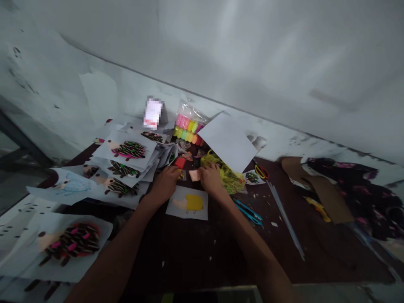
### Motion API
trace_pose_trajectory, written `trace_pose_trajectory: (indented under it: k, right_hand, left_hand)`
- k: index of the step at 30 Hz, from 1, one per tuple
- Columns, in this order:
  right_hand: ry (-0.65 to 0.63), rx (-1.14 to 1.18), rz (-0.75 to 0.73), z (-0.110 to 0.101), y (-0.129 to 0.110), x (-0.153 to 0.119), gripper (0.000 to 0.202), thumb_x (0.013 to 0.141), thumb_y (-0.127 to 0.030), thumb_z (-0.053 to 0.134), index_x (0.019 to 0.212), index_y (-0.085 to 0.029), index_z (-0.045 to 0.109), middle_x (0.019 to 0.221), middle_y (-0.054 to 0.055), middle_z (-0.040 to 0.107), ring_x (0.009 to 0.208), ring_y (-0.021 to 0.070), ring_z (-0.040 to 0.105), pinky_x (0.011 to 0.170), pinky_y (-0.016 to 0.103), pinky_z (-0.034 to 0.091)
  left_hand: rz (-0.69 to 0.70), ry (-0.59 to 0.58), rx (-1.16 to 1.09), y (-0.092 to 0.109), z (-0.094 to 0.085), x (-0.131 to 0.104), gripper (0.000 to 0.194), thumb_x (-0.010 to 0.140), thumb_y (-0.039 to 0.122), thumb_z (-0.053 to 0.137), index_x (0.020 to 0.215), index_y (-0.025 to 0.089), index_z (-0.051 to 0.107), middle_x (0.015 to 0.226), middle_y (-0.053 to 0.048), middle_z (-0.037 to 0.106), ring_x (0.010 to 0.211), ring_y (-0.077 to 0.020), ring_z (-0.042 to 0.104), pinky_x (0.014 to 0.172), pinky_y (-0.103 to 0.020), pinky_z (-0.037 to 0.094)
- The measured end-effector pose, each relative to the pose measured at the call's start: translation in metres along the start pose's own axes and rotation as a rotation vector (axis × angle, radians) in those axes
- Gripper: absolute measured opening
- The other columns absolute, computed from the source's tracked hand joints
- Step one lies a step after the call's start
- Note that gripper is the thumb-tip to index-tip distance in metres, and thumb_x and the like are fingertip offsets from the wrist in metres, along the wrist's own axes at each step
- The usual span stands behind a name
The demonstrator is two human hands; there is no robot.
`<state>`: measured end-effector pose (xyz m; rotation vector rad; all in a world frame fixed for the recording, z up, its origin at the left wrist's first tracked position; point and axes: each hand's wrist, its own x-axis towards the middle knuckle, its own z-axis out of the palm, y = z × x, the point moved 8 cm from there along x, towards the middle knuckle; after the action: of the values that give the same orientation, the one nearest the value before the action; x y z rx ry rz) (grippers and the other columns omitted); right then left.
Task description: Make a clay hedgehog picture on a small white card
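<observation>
A white paper (172, 210) with a yellow-bodied animal shape (193, 202) lies on the dark table in front of me. Beyond its upper left corner is my left hand (166, 181), its fingers curled beside a red block (180, 163) and a small yellowish piece; what it grips, if anything, is hidden. My right hand (211, 176) rests beyond the paper's upper right corner, fingers bent by a peach-coloured piece (195, 175) and against a yellow mesh bag (233, 179). Whether its fingers hold the piece is unclear.
Stacked hedgehog pictures (126, 147) cover the left side. Coloured clay packs (189, 128) and a blank white sheet (229, 141) stand at the back. Blue scissors (249, 211), yellow-red scissors (261, 171), clear sticks (286, 221), cardboard (330, 200) and dark floral cloth (356, 189) lie right.
</observation>
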<state>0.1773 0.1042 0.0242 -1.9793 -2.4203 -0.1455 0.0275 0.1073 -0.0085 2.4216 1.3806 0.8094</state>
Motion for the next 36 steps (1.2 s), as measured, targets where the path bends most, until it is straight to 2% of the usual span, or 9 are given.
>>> trace_pose_trajectory:
  k: [8, 11, 16, 18, 21, 25, 29, 33, 36]
  right_hand:
    - [0.058, -0.013, -0.039, -0.004, -0.003, 0.028, 0.035, 0.096, -0.015, 0.047, 0.122, -0.017, 0.07, 0.127, 0.015, 0.068, 0.13, 0.0311, 0.048, 0.106, 0.043, 0.033]
    - [0.045, -0.125, -0.05, 0.004, -0.008, 0.045, 0.041, 0.096, -0.012, 0.042, 0.132, -0.011, 0.062, 0.146, 0.021, 0.055, 0.141, 0.032, 0.041, 0.112, 0.048, 0.028]
    - [0.007, -0.156, -0.096, 0.014, -0.014, 0.057, 0.042, 0.097, -0.01, 0.04, 0.131, -0.016, 0.063, 0.141, 0.018, 0.06, 0.138, 0.03, 0.045, 0.114, 0.053, 0.026]
    - [0.03, -0.142, -0.101, 0.01, -0.014, 0.057, 0.04, 0.098, -0.011, 0.041, 0.129, -0.018, 0.065, 0.144, 0.016, 0.058, 0.134, 0.0301, 0.048, 0.113, 0.052, 0.027]
    - [0.101, -0.063, -0.126, -0.005, -0.012, 0.054, 0.034, 0.097, -0.013, 0.047, 0.121, -0.019, 0.07, 0.13, 0.017, 0.065, 0.123, 0.0299, 0.051, 0.109, 0.05, 0.032]
    - [0.297, 0.199, -0.115, -0.032, -0.001, 0.038, 0.023, 0.092, -0.017, 0.058, 0.11, -0.018, 0.072, 0.116, 0.014, 0.069, 0.115, 0.0285, 0.054, 0.1, 0.043, 0.041]
    - [0.505, 0.763, -0.002, -0.044, 0.02, 0.009, 0.019, 0.091, -0.031, 0.058, 0.101, -0.02, 0.07, 0.097, 0.007, 0.071, 0.092, 0.0224, 0.063, 0.085, 0.035, 0.049]
    - [0.469, 1.204, 0.223, -0.02, 0.025, -0.022, 0.025, 0.081, -0.044, 0.067, 0.082, -0.02, 0.063, 0.07, -0.001, 0.062, 0.061, 0.015, 0.056, 0.06, 0.028, 0.045]
    - [0.366, 1.384, 0.272, -0.006, 0.009, -0.037, 0.031, 0.077, -0.05, 0.069, 0.078, -0.021, 0.06, 0.063, -0.003, 0.059, 0.056, 0.0133, 0.055, 0.057, 0.026, 0.046]
  left_hand:
    - [0.007, 0.005, -0.025, -0.001, 0.001, 0.0, 0.04, 0.087, 0.001, 0.044, 0.108, 0.018, 0.074, 0.123, -0.012, 0.067, 0.117, -0.0256, 0.06, 0.103, -0.042, 0.05]
    - [0.005, 0.012, -0.025, -0.002, 0.001, 0.0, 0.039, 0.088, 0.003, 0.045, 0.108, 0.018, 0.075, 0.124, -0.013, 0.067, 0.117, -0.0267, 0.06, 0.103, -0.043, 0.05]
    - [0.014, 0.009, -0.022, -0.002, 0.001, 0.002, 0.04, 0.086, 0.002, 0.046, 0.109, 0.019, 0.075, 0.12, -0.011, 0.069, 0.114, -0.026, 0.061, 0.103, -0.043, 0.05]
    - [0.019, 0.012, -0.016, -0.001, 0.0, 0.002, 0.04, 0.086, 0.002, 0.046, 0.109, 0.018, 0.075, 0.12, -0.011, 0.069, 0.113, -0.0259, 0.062, 0.103, -0.042, 0.05]
    - [0.033, 0.032, -0.038, 0.001, -0.002, 0.002, 0.04, 0.086, 0.002, 0.046, 0.108, 0.018, 0.075, 0.119, -0.011, 0.07, 0.112, -0.0263, 0.062, 0.103, -0.043, 0.05]
    - [0.035, 0.093, -0.121, 0.0, -0.006, 0.002, 0.041, 0.084, 0.001, 0.045, 0.105, 0.019, 0.076, 0.115, -0.011, 0.071, 0.112, -0.0263, 0.062, 0.104, -0.045, 0.049]
    - [-0.008, 0.178, -0.356, -0.001, -0.014, 0.002, 0.035, 0.084, 0.012, 0.055, 0.115, 0.018, 0.07, 0.118, -0.011, 0.07, 0.115, -0.0264, 0.063, 0.105, -0.046, 0.049]
    - [-0.07, 0.108, -0.75, 0.009, -0.012, 0.003, 0.053, 0.075, 0.033, 0.073, 0.124, 0.015, 0.064, 0.121, -0.012, 0.07, 0.105, -0.0249, 0.068, 0.094, -0.041, 0.055]
    - [-0.067, -0.024, -0.924, 0.024, -0.009, 0.004, 0.042, 0.079, 0.04, 0.068, 0.112, 0.014, 0.069, 0.097, -0.006, 0.074, 0.091, -0.0216, 0.069, 0.082, -0.033, 0.056]
